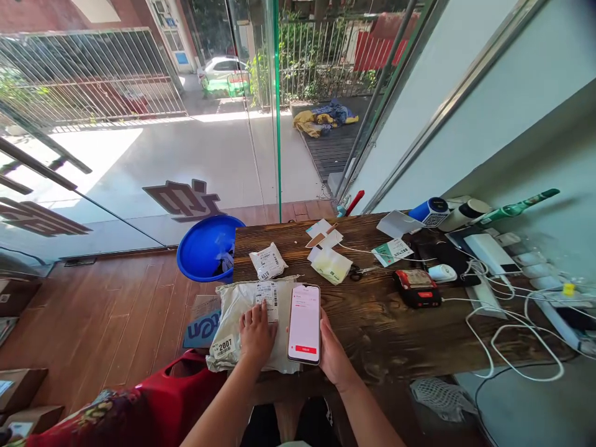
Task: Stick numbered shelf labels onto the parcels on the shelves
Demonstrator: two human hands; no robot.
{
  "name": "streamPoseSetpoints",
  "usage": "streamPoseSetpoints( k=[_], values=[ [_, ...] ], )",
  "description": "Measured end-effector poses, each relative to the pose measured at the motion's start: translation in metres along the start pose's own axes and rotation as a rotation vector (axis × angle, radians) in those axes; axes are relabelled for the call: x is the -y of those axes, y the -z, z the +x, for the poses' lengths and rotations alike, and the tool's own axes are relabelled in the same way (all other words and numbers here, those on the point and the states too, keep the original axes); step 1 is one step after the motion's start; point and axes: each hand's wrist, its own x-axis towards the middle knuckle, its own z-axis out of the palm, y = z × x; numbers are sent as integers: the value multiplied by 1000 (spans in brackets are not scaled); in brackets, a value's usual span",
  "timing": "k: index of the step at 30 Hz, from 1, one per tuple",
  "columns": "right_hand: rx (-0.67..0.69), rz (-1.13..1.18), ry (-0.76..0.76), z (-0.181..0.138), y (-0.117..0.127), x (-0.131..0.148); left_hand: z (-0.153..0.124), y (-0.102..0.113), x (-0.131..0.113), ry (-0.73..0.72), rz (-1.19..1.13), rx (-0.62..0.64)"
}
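My left hand (256, 335) lies flat, fingers spread, on a grey plastic parcel bag (233, 310) at the near left end of the wooden table (395, 316). Its fingertips touch the white shipping label (267, 297). A sticker reading 2007 (224, 346) sits on the bag's near corner. My right hand (333, 354) holds a smartphone (304, 323) upright over the bag, with a white and pink screen and a red button lit. A smaller white parcel (267, 261) lies just beyond the bag.
Farther along the table lie a yellowish packet (331, 264), scissors (359, 271), paper slips (392, 251), a black-and-red label printer (416, 287), a white mouse (442, 272), and tangled white cables (512, 335). A blue basin (205, 245) and a red container (181, 391) stand on the floor at left.
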Motion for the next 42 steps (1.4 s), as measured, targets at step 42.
streamPoseSetpoints(
  k=[42],
  values=[
    [146,-157,118,-14,-7,-7,13,3,-2,-49,108,-22]
  ],
)
